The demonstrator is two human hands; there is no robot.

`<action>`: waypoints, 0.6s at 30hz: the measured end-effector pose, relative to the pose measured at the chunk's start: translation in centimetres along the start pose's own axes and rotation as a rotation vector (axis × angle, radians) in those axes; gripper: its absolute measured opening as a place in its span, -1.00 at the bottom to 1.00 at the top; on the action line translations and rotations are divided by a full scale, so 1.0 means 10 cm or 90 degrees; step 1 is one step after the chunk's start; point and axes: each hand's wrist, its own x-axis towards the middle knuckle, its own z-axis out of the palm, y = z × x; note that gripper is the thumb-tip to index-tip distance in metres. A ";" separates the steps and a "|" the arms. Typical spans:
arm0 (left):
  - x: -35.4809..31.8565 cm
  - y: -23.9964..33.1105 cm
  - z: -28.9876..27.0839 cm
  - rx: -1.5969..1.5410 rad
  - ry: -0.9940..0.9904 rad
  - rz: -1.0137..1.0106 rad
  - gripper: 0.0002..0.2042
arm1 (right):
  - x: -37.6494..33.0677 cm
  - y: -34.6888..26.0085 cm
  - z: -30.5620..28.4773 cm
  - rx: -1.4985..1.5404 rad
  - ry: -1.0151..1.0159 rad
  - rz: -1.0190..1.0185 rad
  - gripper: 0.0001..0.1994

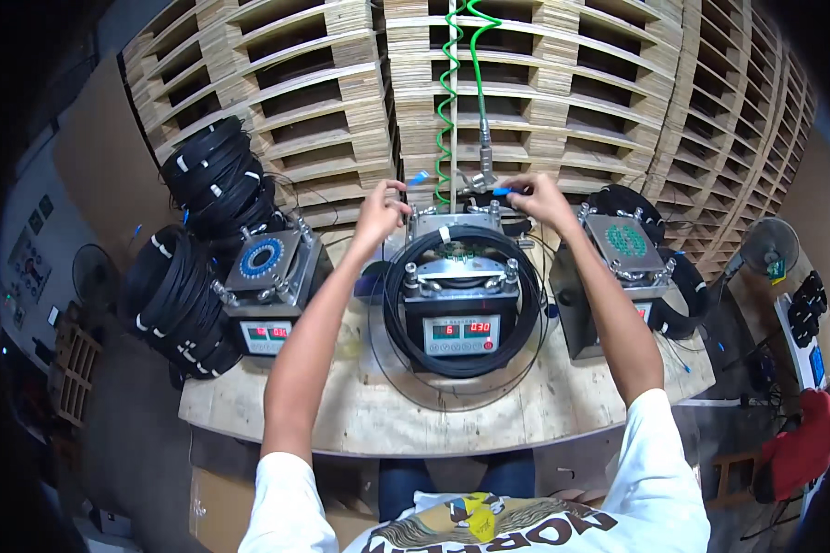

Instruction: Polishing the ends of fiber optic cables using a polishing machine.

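Observation:
A grey metal machine [461, 309] with a red digit display stands in the middle of the wooden table [452, 415], and a black cable loop [461, 364] is wound round it. My left hand [380, 210] reaches over the machine's far left corner, fingers curled near a small blue connector [419, 178]. My right hand [537, 197] is at the far right corner, pinching a thin cable end with a blue connector [502, 192] beside a metal air fitting [484, 157]. Both forearms stretch out across the table.
A similar machine [266, 276] with a blue ring on top stands at the left, another [622, 263] at the right. Black cable coils [189, 267] pile at the table's left end. A green coiled hose [446, 92] hangs in front of stacked wooden pallets [544, 83].

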 end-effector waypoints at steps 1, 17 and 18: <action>0.03 -0.08 0.02 -0.008 0.024 0.022 -0.61 | 0.09 -0.06 0.11 0.013 -0.034 0.040 -0.74; -0.05 -0.33 0.47 0.138 0.172 0.036 -0.70 | 0.68 -0.09 0.55 -0.369 -0.366 -0.088 -0.86; -0.06 -0.35 0.46 0.139 0.181 0.044 -0.70 | 0.70 -0.02 0.60 -0.355 -0.393 -0.102 -0.83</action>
